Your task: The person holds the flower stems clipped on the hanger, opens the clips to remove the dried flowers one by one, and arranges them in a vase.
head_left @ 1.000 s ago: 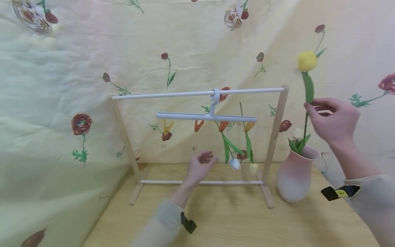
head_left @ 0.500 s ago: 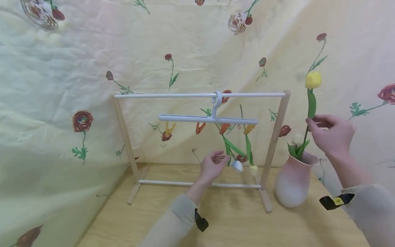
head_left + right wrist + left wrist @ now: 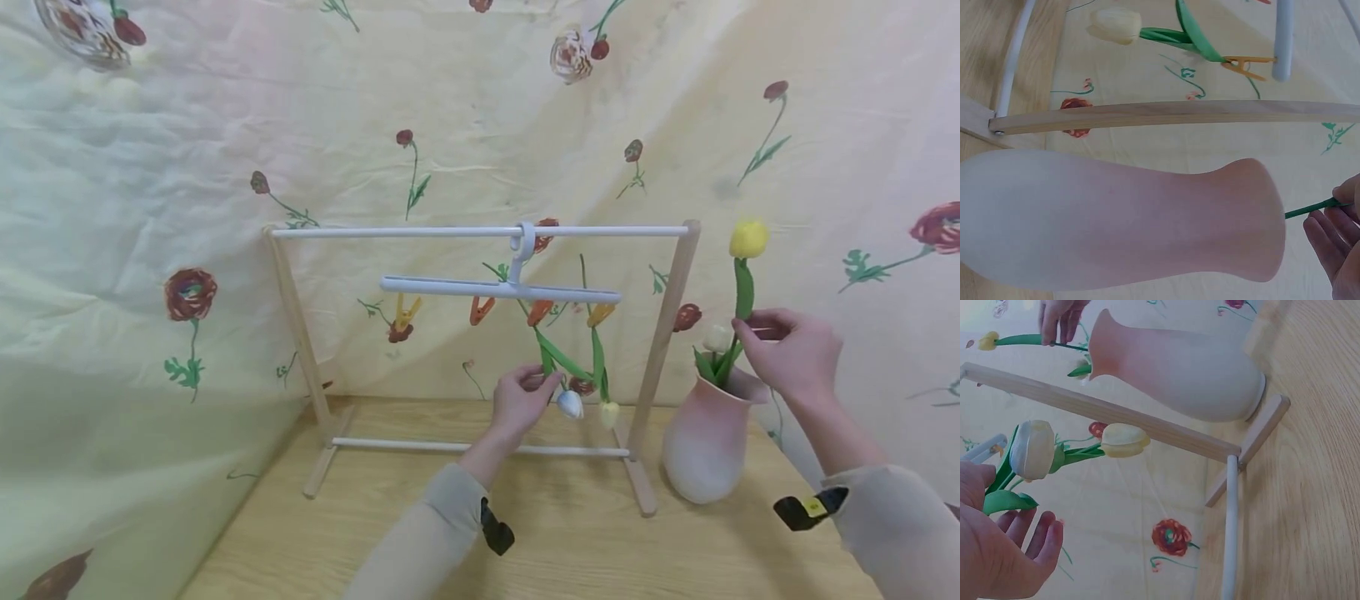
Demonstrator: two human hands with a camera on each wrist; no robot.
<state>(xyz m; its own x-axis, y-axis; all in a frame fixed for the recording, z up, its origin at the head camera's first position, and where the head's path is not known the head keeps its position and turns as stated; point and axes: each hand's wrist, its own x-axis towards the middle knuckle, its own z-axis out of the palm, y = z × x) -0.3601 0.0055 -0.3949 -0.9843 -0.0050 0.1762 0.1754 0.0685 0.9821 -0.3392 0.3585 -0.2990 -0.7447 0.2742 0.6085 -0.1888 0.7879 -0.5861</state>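
Note:
In the head view my right hand (image 3: pixel 795 354) pinches the stem of a yellow tulip (image 3: pixel 748 240), bloom upward. Its lower stem runs into the mouth of a pink-and-white vase (image 3: pixel 705 446), where a white tulip (image 3: pixel 717 337) also stands. My left hand (image 3: pixel 521 400) is at the leaves of a whitish-blue tulip (image 3: pixel 570 405) that hangs bloom down from an orange clip (image 3: pixel 539 312). In the left wrist view the left thumb and fingers lie apart around a green leaf (image 3: pixel 1007 501). Beside it a pale yellow tulip (image 3: pixel 609 414) hangs from another clip (image 3: pixel 600 314).
A pale hanger (image 3: pixel 450 287) hooks over the white top rod (image 3: pixel 390 232) of a wooden rack (image 3: pixel 667 333). Two clips, one yellow (image 3: pixel 406 312) and one orange (image 3: pixel 482 310), hang from it without flowers. The rack and vase stand on a wooden table (image 3: pixel 585 533).
My right hand has come down with the yellow tulip, its stem going deeper into the vase. My left hand has moved right and slightly up to the hanging whitish-blue tulip's leaves.

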